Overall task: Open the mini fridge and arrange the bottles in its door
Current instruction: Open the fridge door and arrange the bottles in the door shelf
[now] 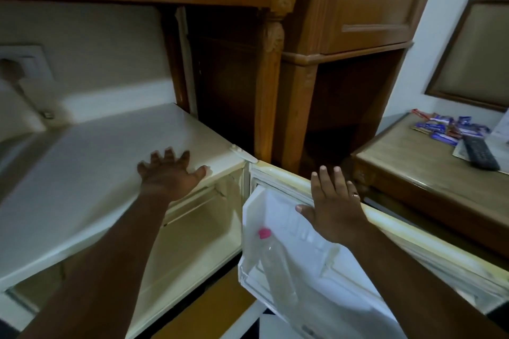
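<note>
One bottle [271, 259] in open door [385, 224], remote [480, 153] on side table [407, 162]

Hotel-type room: mini fridge [110, 173] under carved wood cabinet [344, 8], sachets [446, 129] and remote [480, 153] on desk [413, 168].

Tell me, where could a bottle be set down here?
The mini fridge top is bare from the left hand back to the wall. The door shelf has room beside the pink-capped bottle. The side table is free at its near end; its far end is crowded with sachets and a remote.
</note>
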A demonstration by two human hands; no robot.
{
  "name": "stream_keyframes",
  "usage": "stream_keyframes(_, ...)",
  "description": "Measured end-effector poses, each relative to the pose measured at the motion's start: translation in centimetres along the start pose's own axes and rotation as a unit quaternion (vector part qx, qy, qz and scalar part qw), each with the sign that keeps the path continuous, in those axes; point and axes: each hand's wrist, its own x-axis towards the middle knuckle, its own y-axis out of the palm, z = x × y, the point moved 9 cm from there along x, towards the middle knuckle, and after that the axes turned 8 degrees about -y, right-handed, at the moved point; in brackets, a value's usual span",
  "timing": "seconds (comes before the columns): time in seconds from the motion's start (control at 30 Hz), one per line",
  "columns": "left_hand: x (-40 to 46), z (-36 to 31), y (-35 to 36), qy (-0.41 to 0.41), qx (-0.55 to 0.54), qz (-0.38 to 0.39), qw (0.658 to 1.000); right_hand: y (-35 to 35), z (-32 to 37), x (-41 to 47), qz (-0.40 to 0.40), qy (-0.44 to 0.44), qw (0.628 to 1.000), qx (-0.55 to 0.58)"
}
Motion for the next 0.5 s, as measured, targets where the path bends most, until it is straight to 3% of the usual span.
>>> stream_keyframes(0.07,-0.1,0.0,0.0,-0.002,-0.001,-0.005,1.0,-0.6,1.5,-0.2,-0.024,-0.02,0.999,0.018)
stream_keyframes(0.2,-0.4,0.0,-0.2,-0.009,-0.003,-0.006,1.0,-0.7,9.9,-3.6,-0.201,-0.152,0.96,0.123)
stream_keyframes(0.27,-0.6,0.0,-0.2,-0.005,-0.009,-0.003,1.0,3.2,12.1,-3.9,-0.154,-0.131,0.966,0.16)
stream_keyframes(0.37,-0.7,0.0,-0.4,-0.003,-0.011,-0.008,1.0,10.6,11.0,-2.9,-0.004,0.013,0.985,0.173)
stream_keyframes(0.5,-0.5,-0.2,-0.4,0.001,-0.013,-0.01,1.0,15.5,9.5,-1.8,0.052,0.101,0.984,0.136)
